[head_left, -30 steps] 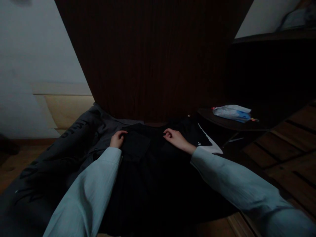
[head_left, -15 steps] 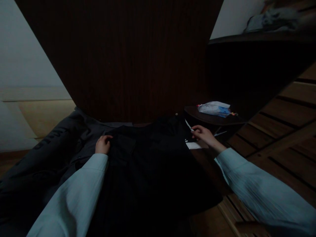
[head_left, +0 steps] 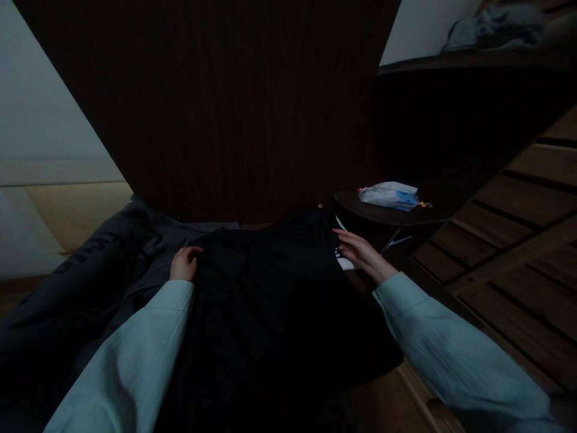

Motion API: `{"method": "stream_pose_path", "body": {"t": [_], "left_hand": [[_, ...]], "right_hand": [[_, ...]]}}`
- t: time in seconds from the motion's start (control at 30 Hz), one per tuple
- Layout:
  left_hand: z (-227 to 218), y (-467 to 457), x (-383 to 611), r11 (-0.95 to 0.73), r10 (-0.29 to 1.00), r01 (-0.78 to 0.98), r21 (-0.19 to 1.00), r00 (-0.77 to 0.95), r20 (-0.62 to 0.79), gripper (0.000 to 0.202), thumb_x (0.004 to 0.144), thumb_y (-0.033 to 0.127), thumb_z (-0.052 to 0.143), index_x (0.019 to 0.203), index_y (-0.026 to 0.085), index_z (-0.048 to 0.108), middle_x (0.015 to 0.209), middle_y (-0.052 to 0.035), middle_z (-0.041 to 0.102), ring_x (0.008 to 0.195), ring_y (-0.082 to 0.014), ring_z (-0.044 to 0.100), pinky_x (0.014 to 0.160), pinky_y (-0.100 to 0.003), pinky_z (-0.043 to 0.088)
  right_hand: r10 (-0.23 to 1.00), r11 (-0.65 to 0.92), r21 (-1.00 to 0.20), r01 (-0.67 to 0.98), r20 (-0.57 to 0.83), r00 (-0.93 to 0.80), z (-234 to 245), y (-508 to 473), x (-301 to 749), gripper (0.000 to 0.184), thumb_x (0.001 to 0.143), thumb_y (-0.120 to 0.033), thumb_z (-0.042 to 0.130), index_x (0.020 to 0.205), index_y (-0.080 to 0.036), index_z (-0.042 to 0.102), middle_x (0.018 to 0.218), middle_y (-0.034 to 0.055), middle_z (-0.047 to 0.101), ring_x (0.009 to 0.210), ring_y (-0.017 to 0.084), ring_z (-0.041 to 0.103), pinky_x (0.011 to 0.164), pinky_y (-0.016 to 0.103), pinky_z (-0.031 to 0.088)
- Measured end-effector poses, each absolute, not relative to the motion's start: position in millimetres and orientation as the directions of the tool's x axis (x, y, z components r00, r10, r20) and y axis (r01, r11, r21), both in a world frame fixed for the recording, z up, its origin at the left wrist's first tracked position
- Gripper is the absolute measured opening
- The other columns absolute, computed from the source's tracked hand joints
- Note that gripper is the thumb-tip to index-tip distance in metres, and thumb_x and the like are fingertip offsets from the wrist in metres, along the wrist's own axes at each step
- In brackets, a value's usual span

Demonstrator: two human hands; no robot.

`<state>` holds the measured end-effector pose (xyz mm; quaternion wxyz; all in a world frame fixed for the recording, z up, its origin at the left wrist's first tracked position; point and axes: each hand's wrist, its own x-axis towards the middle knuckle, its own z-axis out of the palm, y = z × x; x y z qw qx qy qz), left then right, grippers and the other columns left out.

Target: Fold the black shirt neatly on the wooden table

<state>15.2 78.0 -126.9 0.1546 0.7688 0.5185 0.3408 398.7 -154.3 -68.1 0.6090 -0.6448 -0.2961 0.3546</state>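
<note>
A black garment (head_left: 279,313) lies spread in front of me over a dark surface. At its upper left edge my left hand (head_left: 184,263) has its fingers curled onto the cloth, thumb below the index finger. My right hand (head_left: 361,251) is at the garment's right edge, fingers stretched out and touching the cloth. A thin white strip (head_left: 341,223) shows just above those fingers. Beneath the same hand a white patch with dark marks (head_left: 345,263) is partly covered. Darkness hides most folds of the garment.
Grey clothing with dark lettering (head_left: 97,246) lies at the left. A dark wooden panel (head_left: 234,108) rises behind. On a small rounded shelf (head_left: 356,209) sits a white and blue plastic packet (head_left: 390,195). Wooden slats (head_left: 518,210) stretch along the right.
My right hand has let go of the white strip, spread its fingers and moved slightly left onto the garment's edge. The left hand stays at the same spot on the cloth.
</note>
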Motion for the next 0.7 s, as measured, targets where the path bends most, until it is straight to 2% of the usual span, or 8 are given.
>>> {"method": "stream_pose_path", "body": {"t": [0.07,0.17,0.23,0.3,0.4,0.53,0.63,0.7], "left_hand": [[-126.9,77.6,15.2,-0.403,0.908,0.697,0.593,0.227,0.351,0.029,0.057,0.01,0.041,0.074,0.02,0.062,0.085,-0.0055,0.061,0.092,-0.023,0.057,0.089,-0.036,0.044],[-127.1,77.1,15.4,-0.4,0.911,0.704,0.587,0.236,0.338,0.031,0.057,0.008,0.04,0.075,0.019,0.063,0.088,-0.0066,0.061,0.093,-0.0238,0.057,0.09,-0.037,0.043],[-127.8,77.3,15.5,-0.402,0.91,0.705,0.585,0.236,0.341,0.032,0.056,0.008,0.04,0.076,0.019,0.063,0.088,-0.0068,0.061,0.093,-0.0242,0.057,0.089,-0.037,0.043],[-129.0,78.1,15.4,-0.404,0.908,0.709,0.579,0.233,0.348,0.033,0.055,0.008,0.04,0.076,0.019,0.063,0.086,-0.0064,0.061,0.093,-0.0241,0.057,0.088,-0.037,0.044],[-131.0,80.1,14.7,-0.408,0.906,0.721,0.56,0.248,0.341,0.034,0.056,0.008,0.04,0.078,0.019,0.064,0.085,-0.0067,0.061,0.092,-0.0243,0.057,0.088,-0.036,0.044],[-133.5,81.6,14.2,-0.416,0.902,0.738,0.531,0.262,0.343,0.035,0.058,0.008,0.041,0.081,0.02,0.064,0.088,-0.0065,0.062,0.091,-0.0241,0.057,0.087,-0.036,0.045],[-130.0,77.2,16.2,-0.415,0.902,0.78,0.468,0.286,0.323,0.034,0.064,0.012,0.042,0.087,0.019,0.065,0.096,-0.0076,0.062,0.094,-0.0246,0.056,0.089,-0.038,0.043],[-122.4,69.6,19.4,-0.442,0.887,0.817,0.371,0.334,0.32,0.033,0.069,0.017,0.043,0.094,0.018,0.065,0.11,-0.0101,0.059,0.105,-0.0286,0.051,0.093,-0.043,0.038]], "right_hand": [[0.765,-0.04,-0.998,0.046,-0.001,0.644,-65.1,-153.7,397.8,0.037,0.059,-0.032,0.062,0.095,-0.019,0.062,0.067,-0.0002,0.059,0.053,0.008,0.051,0.044,0.018,0.039],[0.596,0.05,-0.988,0.149,0.149,0.789,-70.0,-159.3,398.7,0.039,0.058,-0.033,0.062,0.095,-0.019,0.062,0.075,0.0,0.062,0.057,0.008,0.052,0.048,0.018,0.04],[0.512,0.072,-0.992,0.102,0.125,0.85,-79.1,-164.6,400.4,0.035,0.057,-0.031,0.061,0.091,-0.02,0.062,0.075,-0.0002,0.062,0.058,0.008,0.052,0.049,0.019,0.042],[0.479,0.078,-0.997,0.003,0.041,0.877,-88.8,-168.4,403.2,0.03,0.056,-0.026,0.061,0.085,-0.021,0.061,0.071,-0.0017,0.06,0.057,0.008,0.053,0.051,0.019,0.044],[0.474,0.075,-0.989,-0.129,-0.078,0.877,-94.4,-168.0,410.2,0.028,0.057,-0.023,0.061,0.085,-0.024,0.059,0.068,-0.0047,0.058,0.052,0.005,0.051,0.052,0.019,0.047],[0.6,-0.098,-0.982,-0.16,-0.186,0.778,-80.4,-159.1,420.6,0.025,0.059,-0.021,0.062,0.084,-0.023,0.062,0.072,-0.0022,0.062,0.048,0.006,0.05,0.042,0.017,0.042],[0.658,-0.103,-0.994,-0.042,-0.1,0.747,-69.3,-152.0,423.8,0.026,0.057,-0.014,0.063,0.082,-0.018,0.064,0.075,0.0009,0.064,0.056,0.009,0.056,0.045,0.017,0.043],[0.65,-0.091,-0.996,0.016,-0.047,0.759,-68.2,-148.6,424.1,0.028,0.057,-0.012,0.062,0.084,-0.017,0.064,0.072,0.0011,0.064,0.058,0.01,0.057,0.049,0.019,0.045]]}}
